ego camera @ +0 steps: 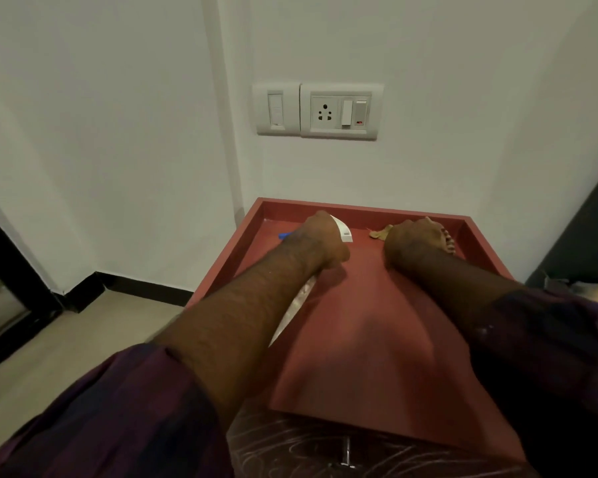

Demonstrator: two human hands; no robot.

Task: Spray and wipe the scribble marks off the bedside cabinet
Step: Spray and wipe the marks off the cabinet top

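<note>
**Both hands on the tools at the back of the cabinet top**

Left hand: fingers curled tight round the neck of the spray bottle. The white head shows past the knuckles and the clear body runs back under the forearm. It sits near the back left corner of the cabinet.

Right hand: closed over a tan cloth near the back right corner, with the fabric bunched under the palm. I cannot tell whether the cloth is off the surface.

Scribble marks: pale loops on the dark front face, below the front edge and around the metal handle. The red top itself looks unmarked.

Judgement: this is the pick-up step, and no spraying has started.

1. Lift both tools clear of the raised rim.
2. Bring the nozzle down to the front face, away from the wall socket.
3. Spray lightly so the liquid doesn't run.
4. Fold the cloth flat before wiping.
</note>
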